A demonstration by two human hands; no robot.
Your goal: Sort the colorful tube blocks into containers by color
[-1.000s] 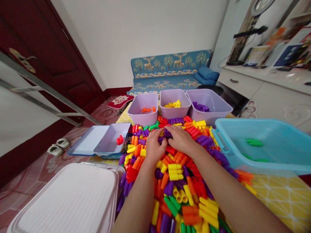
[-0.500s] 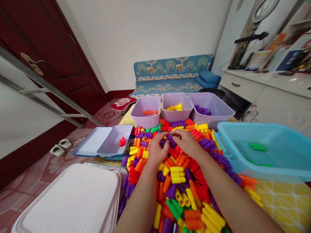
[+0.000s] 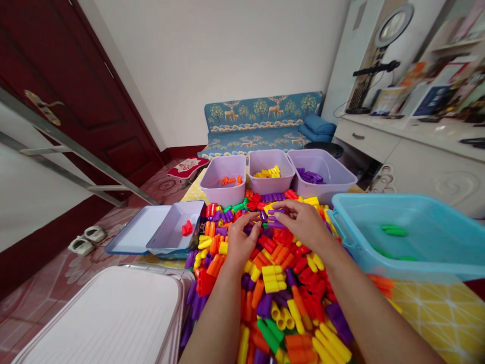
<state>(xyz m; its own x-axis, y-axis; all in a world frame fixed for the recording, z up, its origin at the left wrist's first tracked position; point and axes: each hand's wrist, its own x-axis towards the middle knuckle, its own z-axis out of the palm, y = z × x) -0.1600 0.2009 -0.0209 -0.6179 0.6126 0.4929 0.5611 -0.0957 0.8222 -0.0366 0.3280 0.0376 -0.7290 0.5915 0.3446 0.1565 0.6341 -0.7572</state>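
A big heap of coloured plastic tube blocks (image 3: 282, 283) covers the middle of the yellow mat. My left hand (image 3: 241, 241) rests on the heap, its fingers curled round purple blocks. My right hand (image 3: 305, 225) hovers just above the heap and pinches a stack of purple blocks (image 3: 276, 220) between thumb and fingers. The two hands almost touch over the far part of the heap.
Three lilac bins stand behind the heap: orange blocks (image 3: 223, 178), yellow blocks (image 3: 271, 170), purple blocks (image 3: 322, 174). A blue tub (image 3: 413, 235) with green blocks sits at the right. A small tray (image 3: 175, 231) with a red block lies left, a white lid (image 3: 109, 318) near left.
My right hand has lifted off the heap with purple blocks pinched in it and shifted slightly right. My left hand stays on the heap, fingers closing on purple pieces.
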